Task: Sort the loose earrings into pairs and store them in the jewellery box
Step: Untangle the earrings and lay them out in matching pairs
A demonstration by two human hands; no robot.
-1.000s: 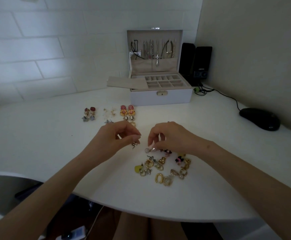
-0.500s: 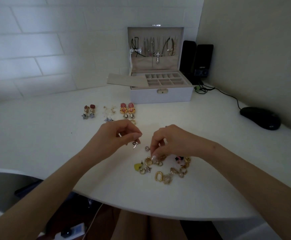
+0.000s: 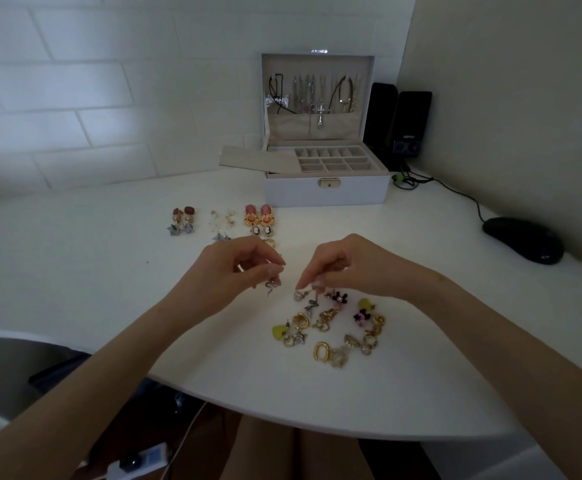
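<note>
a silver snake earring (image 3: 271, 287) hangs at centre frame, pinched in the left hand (image 3: 227, 271). the right hand (image 3: 348, 268) curls its fingertips over a matching snake (image 3: 311, 306) on the loose pile (image 3: 331, 327); i cannot tell if it grips. sorted pairs (image 3: 223, 221) lie up left, below the open jewellery box (image 3: 327, 192).

jewellery box (image 3: 326, 192) behind | paired earrings (image 3: 223, 221) left | loose earrings (image 3: 331, 329) front

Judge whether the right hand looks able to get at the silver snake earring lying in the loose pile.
Probably yes. The fingertips of the right hand hang just above the snake earring at the far edge of the pile, and nothing lies over it. Whether they already touch it cannot be told.
</note>
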